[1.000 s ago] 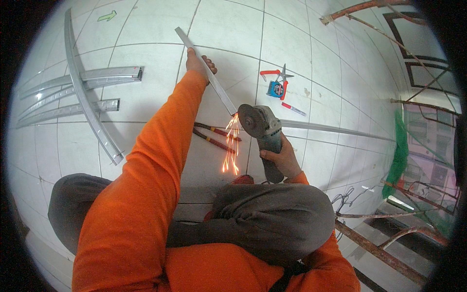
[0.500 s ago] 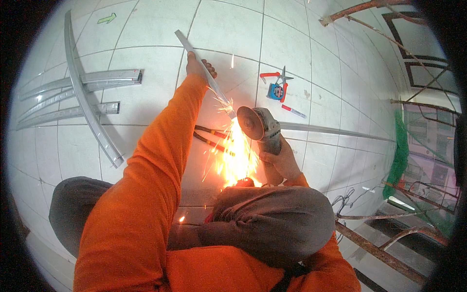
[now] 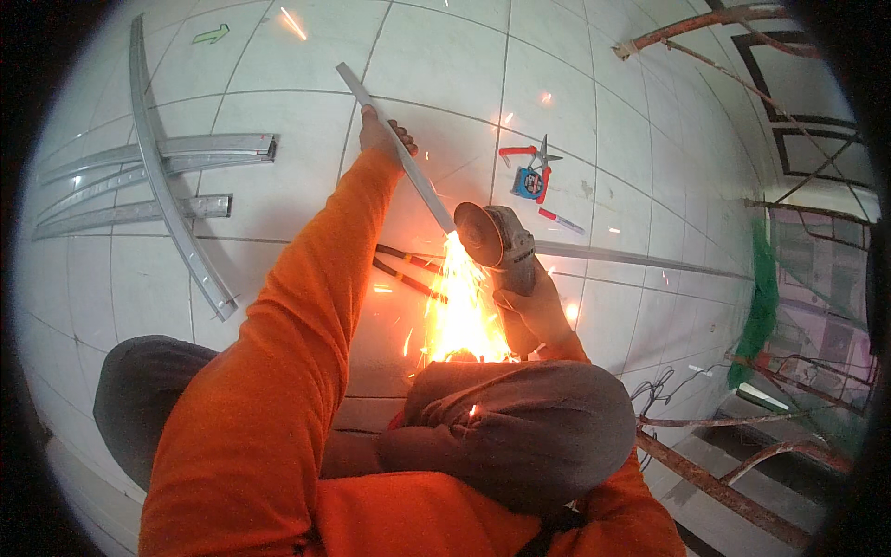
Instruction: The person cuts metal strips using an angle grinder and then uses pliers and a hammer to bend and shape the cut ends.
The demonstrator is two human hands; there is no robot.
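Note:
My left hand (image 3: pixel 385 137) is closed round a thin grey metal strip (image 3: pixel 422 186), whose far end sticks out beyond the fingers. In my right hand (image 3: pixel 541 306) is an angle grinder (image 3: pixel 513 243) with a reddish-brown disc (image 3: pixel 479 234). The disc's edge meets the strip's near end. A bright stream of sparks (image 3: pixel 464 311) pours from there toward my folded leg (image 3: pixel 520 432), hiding part of the floor and the grinder's lower body. Just left of the sparks lie dark-handled pliers or cutters (image 3: pixel 406 265), their heads hidden by the glare.
Red-handled snips (image 3: pixel 546 158), a blue tape measure (image 3: pixel 529 183) and a red-and-white marker (image 3: pixel 561 220) lie beyond the grinder. A long metal profile (image 3: pixel 640 260) runs rightward. Several metal channels (image 3: pixel 176 213) lie at left. Rusty scaffold tubes (image 3: pixel 724 487) and green netting (image 3: pixel 763 306) stand at right.
The spark stream has become narrower at its top and more directed toward my leg, and stray sparks have scattered farther across the floor. Both hands keep their grip, almost unmoved.

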